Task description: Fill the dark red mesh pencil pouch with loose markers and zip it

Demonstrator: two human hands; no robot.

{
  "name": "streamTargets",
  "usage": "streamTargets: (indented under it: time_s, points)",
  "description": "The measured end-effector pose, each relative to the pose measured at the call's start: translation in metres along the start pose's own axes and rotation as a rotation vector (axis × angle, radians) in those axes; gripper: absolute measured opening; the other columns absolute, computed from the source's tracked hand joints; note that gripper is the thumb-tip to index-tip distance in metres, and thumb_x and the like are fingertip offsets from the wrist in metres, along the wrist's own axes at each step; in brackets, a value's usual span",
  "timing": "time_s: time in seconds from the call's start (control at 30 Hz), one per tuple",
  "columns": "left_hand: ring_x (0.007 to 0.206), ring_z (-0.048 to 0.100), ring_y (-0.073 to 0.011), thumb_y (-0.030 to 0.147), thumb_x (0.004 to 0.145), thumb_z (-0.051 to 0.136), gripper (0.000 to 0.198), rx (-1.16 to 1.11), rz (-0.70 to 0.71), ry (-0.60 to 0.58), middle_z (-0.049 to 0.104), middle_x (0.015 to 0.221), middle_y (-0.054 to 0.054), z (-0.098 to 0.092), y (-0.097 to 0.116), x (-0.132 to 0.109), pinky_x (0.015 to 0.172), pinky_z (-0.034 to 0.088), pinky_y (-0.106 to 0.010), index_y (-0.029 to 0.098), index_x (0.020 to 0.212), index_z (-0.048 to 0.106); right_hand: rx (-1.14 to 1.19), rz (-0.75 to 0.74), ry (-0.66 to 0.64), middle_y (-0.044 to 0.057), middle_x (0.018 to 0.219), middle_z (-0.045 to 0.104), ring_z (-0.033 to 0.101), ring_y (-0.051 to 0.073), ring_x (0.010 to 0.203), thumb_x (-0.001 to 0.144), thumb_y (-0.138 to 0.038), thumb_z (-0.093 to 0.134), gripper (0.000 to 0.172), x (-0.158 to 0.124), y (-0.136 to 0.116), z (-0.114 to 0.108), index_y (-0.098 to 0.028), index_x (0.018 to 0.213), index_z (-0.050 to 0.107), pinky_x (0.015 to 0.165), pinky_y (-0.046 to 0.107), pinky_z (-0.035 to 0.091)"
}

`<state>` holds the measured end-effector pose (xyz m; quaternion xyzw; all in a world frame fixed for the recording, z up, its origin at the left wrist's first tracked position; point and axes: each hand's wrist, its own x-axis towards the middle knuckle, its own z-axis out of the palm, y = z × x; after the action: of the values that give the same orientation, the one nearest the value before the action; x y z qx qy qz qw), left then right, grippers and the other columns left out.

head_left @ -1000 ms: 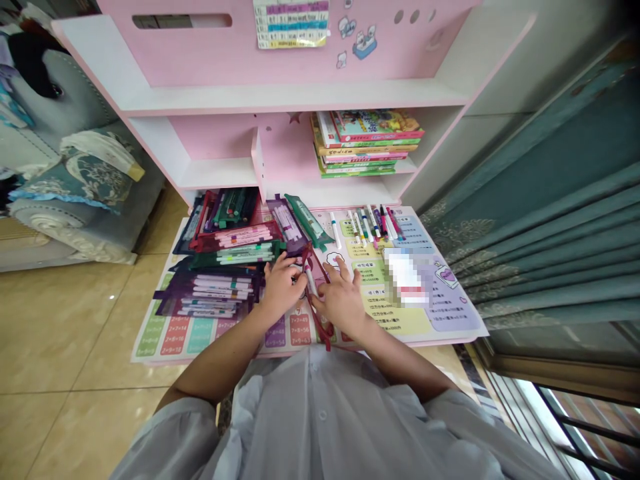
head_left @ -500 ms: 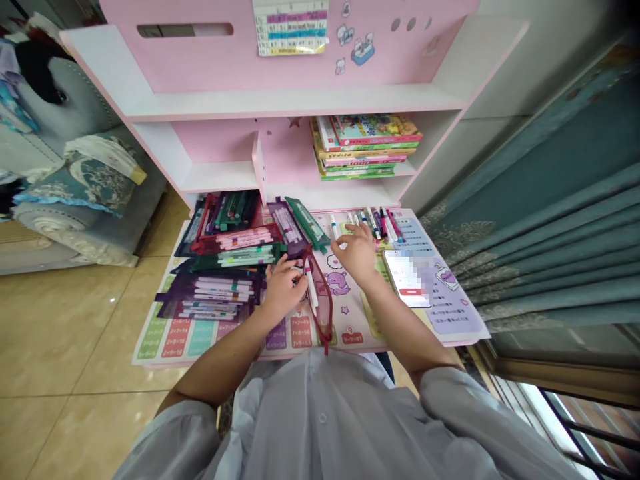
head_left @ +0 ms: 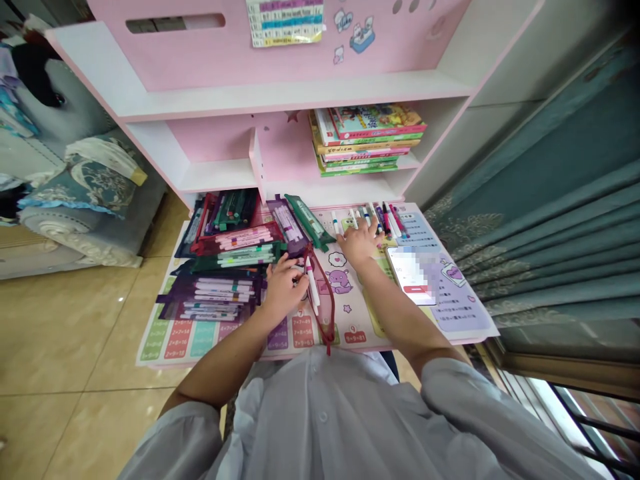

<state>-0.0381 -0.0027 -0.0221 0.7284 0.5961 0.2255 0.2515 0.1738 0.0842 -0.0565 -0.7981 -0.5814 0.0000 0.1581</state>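
My left hand (head_left: 285,288) pinches the left edge of a red-trimmed mesh pencil pouch (head_left: 331,313), which lies on the desk in front of me. Inside the pouch shows a white marker (head_left: 313,288) with a coloured band. My right hand (head_left: 360,245) has its fingers spread and reaches down over a row of loose markers; whether the fingertips touch them is hard to tell. A white marker (head_left: 335,222) lies just left of that hand, and dark and pink pens (head_left: 396,220) lie to its right.
Filled mesh pouches lie at the left, among them a purple pouch (head_left: 173,307), a red pouch (head_left: 240,239) and a green pouch (head_left: 309,223). A phone (head_left: 413,277) rests right of my forearm. Books (head_left: 367,143) are stacked on the shelf behind.
My right hand has gone from fingers drawn together to spread, shifting slightly right over the loose markers. My left hand stays on the pouch. The view has tilted slightly.
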Motion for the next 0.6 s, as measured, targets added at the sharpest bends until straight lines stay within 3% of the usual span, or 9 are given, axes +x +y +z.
streamTargets:
  time_s: [0.4,0.5,0.6]
  points:
    - [0.139,0.046,-0.0327,0.022,0.083,0.058,0.026,-0.021,0.031,-0.008,0.07,0.127,-0.004,0.001,-0.003,0.001,0.115,0.029,-0.066,0.021,0.058,0.063,-0.063,0.042,-0.168,0.017,0.154,0.04,0.01,0.041,0.149,0.084,-0.035,0.058,0.037,0.005,0.0,-0.004,-0.01,0.107,0.072,0.111,0.069,0.022]
    - [0.138,0.047,-0.0321,0.023,0.082,0.06,0.023,-0.017,0.038,0.009,0.07,0.127,-0.004,0.002,-0.005,0.001,0.116,0.031,-0.064,0.021,0.059,0.065,0.015,0.033,-0.156,0.017,0.154,0.041,0.014,0.042,0.149,0.082,-0.033,0.059,0.031,0.002,0.002,-0.011,-0.011,0.099,0.074,0.11,0.07,0.023]
    - [0.139,0.047,-0.0313,0.022,0.081,0.06,0.022,-0.014,0.035,0.032,0.07,0.126,-0.004,0.003,-0.006,0.002,0.116,0.032,-0.062,0.022,0.06,0.065,0.163,0.016,-0.042,0.014,0.151,0.046,0.019,0.042,0.147,0.077,-0.029,0.062,0.019,-0.007,0.004,-0.02,-0.014,0.077,0.073,0.11,0.07,0.023]
